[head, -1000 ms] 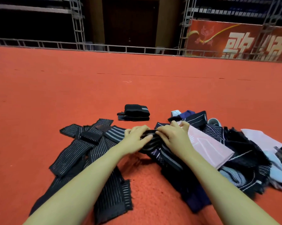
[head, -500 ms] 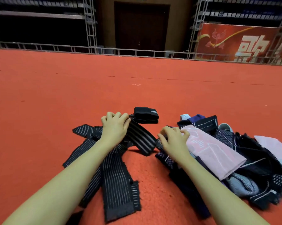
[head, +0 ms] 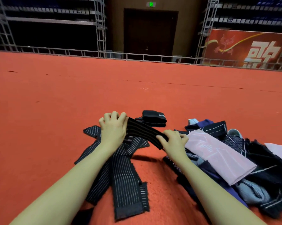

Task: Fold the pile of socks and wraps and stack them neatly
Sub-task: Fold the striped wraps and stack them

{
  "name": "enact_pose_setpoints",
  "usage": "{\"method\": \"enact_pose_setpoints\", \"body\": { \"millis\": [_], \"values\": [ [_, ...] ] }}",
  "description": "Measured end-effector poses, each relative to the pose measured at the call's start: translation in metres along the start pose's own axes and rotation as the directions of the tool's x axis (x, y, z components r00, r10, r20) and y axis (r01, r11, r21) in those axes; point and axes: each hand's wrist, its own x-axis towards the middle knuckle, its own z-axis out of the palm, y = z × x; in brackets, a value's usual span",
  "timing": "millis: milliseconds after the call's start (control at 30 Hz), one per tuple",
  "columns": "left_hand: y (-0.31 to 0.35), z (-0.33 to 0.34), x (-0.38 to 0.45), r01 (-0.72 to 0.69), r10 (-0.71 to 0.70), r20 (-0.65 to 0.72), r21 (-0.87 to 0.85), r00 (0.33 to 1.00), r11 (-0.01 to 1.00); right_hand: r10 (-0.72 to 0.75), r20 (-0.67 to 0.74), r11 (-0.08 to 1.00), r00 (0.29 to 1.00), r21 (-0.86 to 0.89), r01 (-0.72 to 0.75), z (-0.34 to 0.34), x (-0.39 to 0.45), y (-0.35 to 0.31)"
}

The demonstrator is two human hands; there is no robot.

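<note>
Now both hands hold 1 black striped wrap (head: 145, 132) stretched between them just above the red carpet floor (head: 55, 98). The left hand (head: 113, 129) grips the wrap's far left end, its fingers (head: 116, 115) curled over the edge, while the right hand (head: 172, 142) clamps the near right end, fingers bent down onto the fabric beside the pile. The held strip runs diagonally from far left to near right and casts a shadow on the floor under it. Below and left of the hands lie more loose striped wraps (head: 125, 176), crossing each other flat on the carpet and reaching toward the near edge of the view. Just beyond the held wrap, a folded black bundle (head: 154, 118) sits on the floor on its own. To the right spreads the unsorted pile of socks and wraps (head: 258, 168), with a pink sock (head: 218, 156) lying on top, touching the right hand's fingertips, and grey, navy and black pieces tangled beneath it. Far off, a metal railing (head: 88, 53) edges the carpet, with a dark door (head: 150, 33) behind it and a red banner (head: 250, 47) at the far right.
</note>
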Motion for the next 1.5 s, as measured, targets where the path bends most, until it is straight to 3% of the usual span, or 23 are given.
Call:
{"method": "enact_pose_setpoints", "body": {
  "millis": [200, 333, 433, 500, 600, 767, 933, 1100, 1200, 1300, 1367, 1433, 1500],
  "values": [
    [0.007, -0.016, 0.020, 0.006, -0.001, -0.039, 0.122, 0.999, 0.993, 0.013, -0.286, 0.977, 0.958, 0.207, 0.048, -0.033, 0.023, -0.017],
    [0.022, -0.023, 0.040, -0.068, 0.073, -0.031, 0.149, 0.997, 0.986, -0.021, -0.445, 0.981, 0.895, 0.163, 0.104, -0.051, 0.030, -0.017],
    [0.045, -0.015, 0.043, -0.108, 0.096, 0.141, 0.080, 0.985, 0.991, 0.013, -0.533, 0.989, 0.846, 0.134, 0.069, -0.067, 0.032, -0.004],
    [0.063, 0.000, 0.037, -0.122, 0.100, 0.325, 0.046, 0.940, 0.992, 0.059, -0.570, 0.991, 0.819, 0.134, 0.021, -0.080, 0.033, 0.010],
    [0.087, 0.020, 0.019, -0.156, 0.155, 0.487, -0.041, 0.859, 0.987, 0.058, -0.599, 0.998, 0.798, 0.062, -0.026, -0.091, 0.031, 0.033],
    [0.093, 0.045, -0.017, -0.285, 0.270, 0.610, -0.075, 0.745, 0.956, 0.036, -0.584, 0.997, 0.811, -0.036, -0.070, -0.080, 0.028, 0.055],
    [0.058, 0.062, -0.038, -0.367, 0.238, 0.701, 0.037, 0.673, 0.929, 0.059, -0.562, 0.995, 0.825, -0.031, -0.092, -0.060, 0.031, 0.059],
    [0.028, 0.070, -0.048, -0.415, 0.393, 0.551, -0.092, 0.736, 0.905, 0.015, -0.570, 0.992, 0.822, -0.091, -0.082, -0.042, 0.040, 0.061],
    [0.014, 0.075, -0.055, -0.465, 0.397, 0.591, -0.042, 0.702, 0.884, 0.024, -0.524, 0.993, 0.852, -0.089, -0.082, -0.031, 0.043, 0.062],
    [0.009, 0.077, -0.058, -0.400, 0.368, 0.632, -0.099, 0.682, 0.911, 0.044, -0.486, 0.995, 0.873, -0.059, -0.083, -0.023, 0.043, 0.061],
    [0.009, 0.076, -0.056, -0.320, 0.346, 0.585, -0.151, 0.733, 0.935, 0.041, -0.485, 0.995, 0.873, -0.059, -0.079, -0.023, 0.041, 0.061],
    [0.013, 0.070, -0.048, -0.218, 0.292, 0.478, -0.205, 0.828, 0.954, 0.032, -0.502, 0.995, 0.864, -0.061, -0.072, -0.026, 0.041, 0.060],
    [0.014, 0.064, -0.034, -0.191, 0.247, 0.396, -0.177, 0.885, 0.966, 0.020, -0.523, 0.996, 0.852, -0.065, -0.064, -0.032, 0.041, 0.059]
  ]
}}
